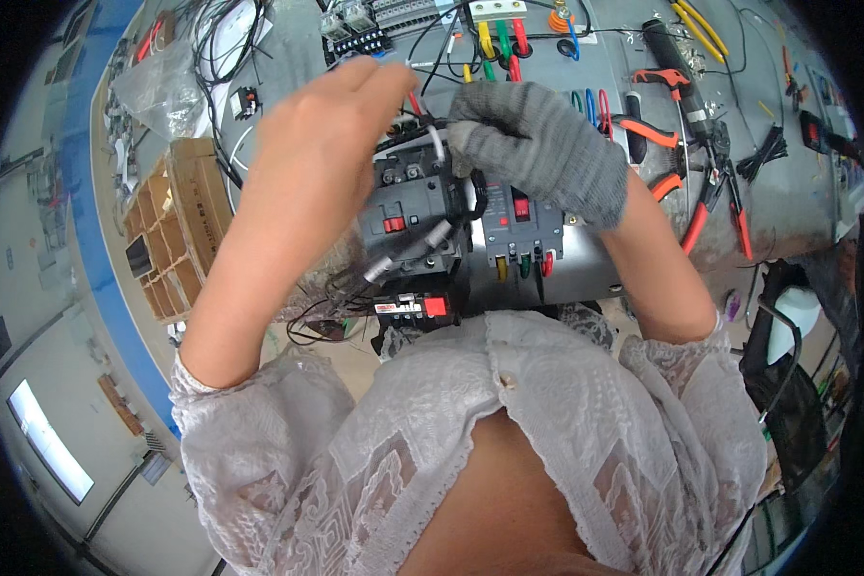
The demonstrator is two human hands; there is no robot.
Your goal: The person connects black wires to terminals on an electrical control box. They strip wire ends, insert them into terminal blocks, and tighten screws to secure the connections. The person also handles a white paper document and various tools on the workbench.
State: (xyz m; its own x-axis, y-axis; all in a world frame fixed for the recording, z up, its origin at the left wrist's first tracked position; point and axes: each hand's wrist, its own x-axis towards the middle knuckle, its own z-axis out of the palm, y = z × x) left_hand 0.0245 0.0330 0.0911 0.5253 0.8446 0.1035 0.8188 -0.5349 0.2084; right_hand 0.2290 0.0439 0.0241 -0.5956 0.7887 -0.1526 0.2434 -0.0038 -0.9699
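My left hand (326,134) is bare and raised over the left breaker, fingers bent together; whatever they pinch is hidden. A grey knitted glove covers my right hand (538,149), its fingers curled closed above the right breaker. Just below those fingers hangs a black cable (478,197), but the grip itself is hidden. A pale-sleeved wire end (408,252) crosses the left circuit breaker (394,206), a dark grey block with a red switch. Beside it sits the right circuit breaker (525,230), with yellow, green and red wire ends at its lower edge.
Orange-handled pliers (648,130), red-handled cutters (710,192) and a black cable bundle (763,154) lie at right. A compartmented cardboard box (197,206) stands left, below a clear plastic bag (158,96). A relay with a red button (413,306) sits at the near edge.
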